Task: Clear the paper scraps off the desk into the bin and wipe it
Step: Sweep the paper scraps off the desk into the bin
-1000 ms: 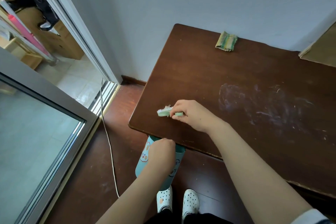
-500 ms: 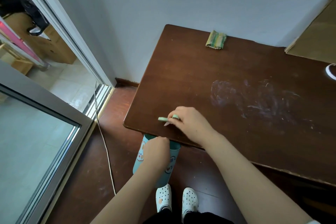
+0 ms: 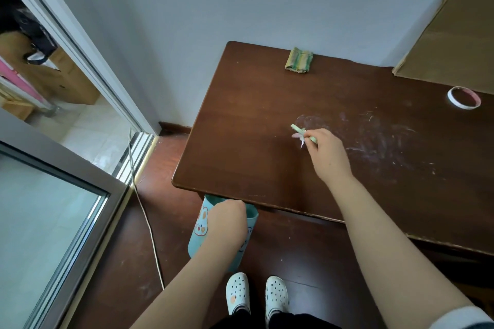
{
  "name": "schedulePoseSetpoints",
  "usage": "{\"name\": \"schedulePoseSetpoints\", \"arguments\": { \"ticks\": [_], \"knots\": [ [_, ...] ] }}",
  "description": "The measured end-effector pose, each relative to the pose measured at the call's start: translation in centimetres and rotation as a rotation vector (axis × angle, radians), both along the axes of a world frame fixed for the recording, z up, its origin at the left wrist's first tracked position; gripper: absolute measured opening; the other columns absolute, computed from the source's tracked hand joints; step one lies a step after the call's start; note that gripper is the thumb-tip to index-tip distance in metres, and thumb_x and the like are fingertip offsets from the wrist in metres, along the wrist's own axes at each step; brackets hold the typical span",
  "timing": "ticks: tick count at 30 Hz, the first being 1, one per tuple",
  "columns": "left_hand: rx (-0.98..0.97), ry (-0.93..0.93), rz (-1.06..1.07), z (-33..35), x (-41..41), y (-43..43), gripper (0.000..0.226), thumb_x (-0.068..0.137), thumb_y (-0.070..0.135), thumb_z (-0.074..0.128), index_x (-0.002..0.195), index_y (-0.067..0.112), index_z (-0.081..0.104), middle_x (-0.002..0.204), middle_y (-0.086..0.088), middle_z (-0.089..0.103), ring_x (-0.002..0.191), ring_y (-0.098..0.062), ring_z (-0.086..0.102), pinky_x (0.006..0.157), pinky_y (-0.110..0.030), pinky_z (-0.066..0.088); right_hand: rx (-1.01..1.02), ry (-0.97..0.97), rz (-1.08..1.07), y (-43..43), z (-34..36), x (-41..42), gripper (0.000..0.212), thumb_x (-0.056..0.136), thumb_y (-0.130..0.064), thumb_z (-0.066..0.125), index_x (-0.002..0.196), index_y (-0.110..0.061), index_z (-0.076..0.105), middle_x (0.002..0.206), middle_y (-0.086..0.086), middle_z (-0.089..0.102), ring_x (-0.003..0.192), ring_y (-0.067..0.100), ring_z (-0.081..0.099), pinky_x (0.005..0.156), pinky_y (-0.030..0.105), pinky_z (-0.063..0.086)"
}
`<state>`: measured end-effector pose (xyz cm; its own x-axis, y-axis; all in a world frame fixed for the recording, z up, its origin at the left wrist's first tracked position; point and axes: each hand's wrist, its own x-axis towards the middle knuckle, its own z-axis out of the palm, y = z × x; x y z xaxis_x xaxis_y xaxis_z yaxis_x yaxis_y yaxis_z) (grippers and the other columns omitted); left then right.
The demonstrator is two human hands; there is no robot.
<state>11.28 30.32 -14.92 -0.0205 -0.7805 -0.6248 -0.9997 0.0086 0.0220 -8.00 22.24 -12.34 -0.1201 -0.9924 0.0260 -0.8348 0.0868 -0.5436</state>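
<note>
At the desk (image 3: 240, 120), right hand (image 3: 327, 152) grips brush (image 3: 298, 129), left hand (image 3: 227, 218) bin (image 3: 199, 227).

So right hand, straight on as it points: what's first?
Right hand with the green brush points up-left: bare desk, then probably the wall; the folded cloth lies just right of that line.

Desk (image 3: 254, 115) bears 1 folded cloth (image 3: 298, 59), 1 tape roll (image 3: 450, 99).
</note>
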Motion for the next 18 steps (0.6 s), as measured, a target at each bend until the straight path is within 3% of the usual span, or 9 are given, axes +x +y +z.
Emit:
{"name": "schedulePoseSetpoints", "arguments": {
  "ticks": [4,9,12,15,18],
  "knots": [
    [0.022,-0.005,0.027,-0.2,-0.3,-0.3,0.029,0.088,0.018,0.060,0.115,0.009,0.059,0.113,-0.008,0.063,0.100,-0.025,0.063,0.091,-0.036,0.051,0.078,0.104,0.091,0.6,-1.6,1.9,0.031,0.098,-0.020,0.044,0.123,-0.008,0.059,0.121,0.010,0.057,0.105,0.026,0.054,0.084,0.032,0.041],
    [0.021,-0.002,0.049,-0.7,0.0,0.1,0.029,0.089,0.019,0.058,0.116,0.007,0.057,0.113,-0.010,0.063,0.102,-0.026,0.062,0.090,-0.036,0.049,0.074,0.107,0.334,3.3,-1.0,6.6,0.030,0.098,-0.026,0.041,0.111,-0.013,0.064,0.101,0.007,0.060,0.091,0.027,0.056,0.068,0.031,0.031],
    [-0.035,-0.005,0.030,-0.9,0.2,0.5,0.027,0.089,0.020,0.058,0.114,0.009,0.058,0.111,-0.008,0.064,0.100,-0.024,0.062,0.087,-0.034,0.050,0.125,0.019,0.454,5.0,-0.2,8.5,0.028,0.098,-0.028,0.041,0.105,-0.015,0.065,0.095,0.003,0.059,0.087,0.024,0.056,0.067,0.032,0.037],
    [-0.064,0.018,0.043,-1.0,0.5,1.1,0.025,0.089,0.022,0.059,0.112,0.012,0.058,0.108,-0.005,0.064,0.097,-0.023,0.063,0.084,-0.032,0.053,0.145,-0.109,0.455,5.7,0.8,8.4,0.024,0.097,-0.026,0.045,0.101,-0.017,0.067,0.096,0.001,0.063,0.086,0.020,0.057,0.074,0.036,0.047],
    [-0.076,0.029,0.041,-1.1,0.8,1.5,0.020,0.088,0.019,0.059,0.107,0.012,0.059,0.105,-0.005,0.064,0.094,-0.023,0.064,0.082,-0.032,0.053,0.103,-0.081,0.370,5.0,1.4,7.0,0.022,0.096,-0.026,0.046,0.100,-0.017,0.067,0.095,0.001,0.063,0.086,0.019,0.057,0.075,0.036,0.046]
  ]
}}
